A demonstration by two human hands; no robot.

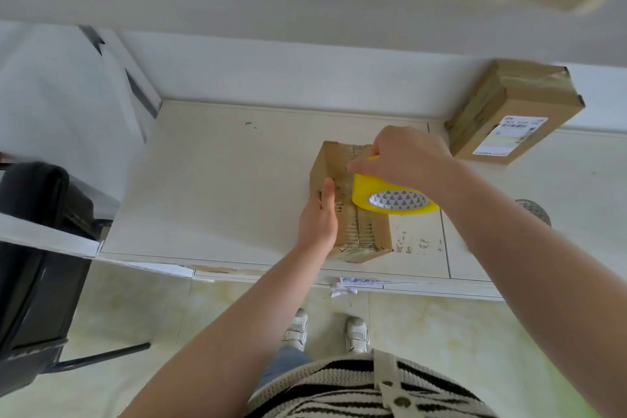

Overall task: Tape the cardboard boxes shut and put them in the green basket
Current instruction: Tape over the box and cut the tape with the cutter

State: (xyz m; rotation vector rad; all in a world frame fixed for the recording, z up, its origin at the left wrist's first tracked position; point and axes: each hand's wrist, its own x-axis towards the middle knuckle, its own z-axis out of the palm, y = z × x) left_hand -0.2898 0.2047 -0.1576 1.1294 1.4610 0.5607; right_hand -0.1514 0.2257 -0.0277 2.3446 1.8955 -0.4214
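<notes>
A small brown cardboard box (pixel 373 231) with worn, torn top flaps lies on the white table (pixel 220 187) near its front edge. My left hand (pixel 319 217) presses flat on the box's left side, thumb along the top seam. My right hand (pixel 403 159) grips a yellow tape roll (pixel 390 195) held over the middle of the box, fingers pinching near the far end of the seam. A second cardboard box (pixel 509 112) with a white shipping label rests at the table's back right corner. No green basket is in view.
A black chair (pixel 37 248) stands left of the table. A crumpled white paper scrap (pixel 346 287) hangs at the table's front edge. A grey round object (pixel 536 210) shows partly behind my right forearm. My feet are on pale floor tiles below.
</notes>
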